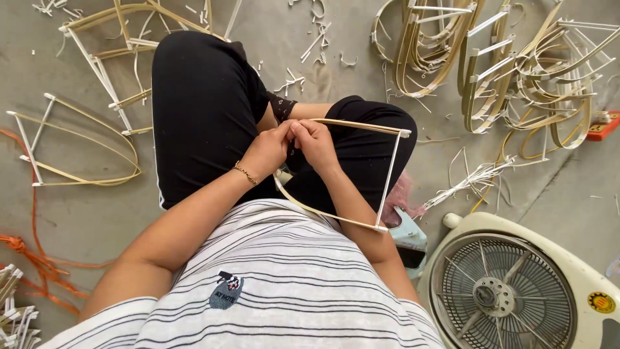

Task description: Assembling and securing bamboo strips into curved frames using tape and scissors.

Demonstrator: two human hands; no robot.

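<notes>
We are sitting on a bare grey concrete floor [568,194] littered with offcuts, with the work in our lap over black trousers. At the centre, the fingers of our left hand [268,150] and right hand [316,143] are pinched narrow and pressed close together on the pointed tip of a bamboo frame [387,178]; what exactly sits between the fingertips is too small to tell. From that tip two thin strips fan out to the right and near side, joined by a pale straight rod across the far end, so the frame rests across our right knee. A gold bracelet [245,173] sits on the left wrist. Further out, a finished frame [77,145] lies on the floor at the left, a heap of frames [516,77] at the far right, orange cord [26,252] at the near left, and a fan [510,291] at the near right. In our judgement, the risk lies at the tip: the strips look springy, so a slackened pinch could let them fly apart, and too hard a bend could split one. The loose end could also catch on the knee.
</notes>
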